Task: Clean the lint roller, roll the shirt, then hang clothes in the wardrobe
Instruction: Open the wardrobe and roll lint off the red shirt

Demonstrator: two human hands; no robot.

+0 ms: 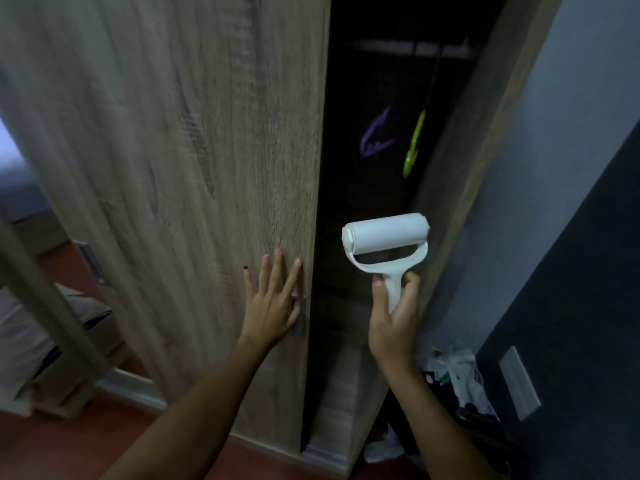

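I stand before a wooden wardrobe whose sliding door (194, 140) covers the left part, leaving a dark gap on the right. My left hand (273, 299) lies flat with straight fingers against the door near its right edge, over a small handle (300, 318). My right hand (394, 317) grips the handle of a white lint roller (386, 237), held upright in front of the gap. Inside hang a purple hanger (375, 135) and a green hanger (415, 143) below a rail (412, 48). No shirt is in view.
A grey wall (554, 161) with a white switch plate (519, 382) stands on the right. Plastic bags and dark items (457, 379) lie on the floor beside the wardrobe. Cardboard boxes (86, 317) sit at the lower left on a reddish floor.
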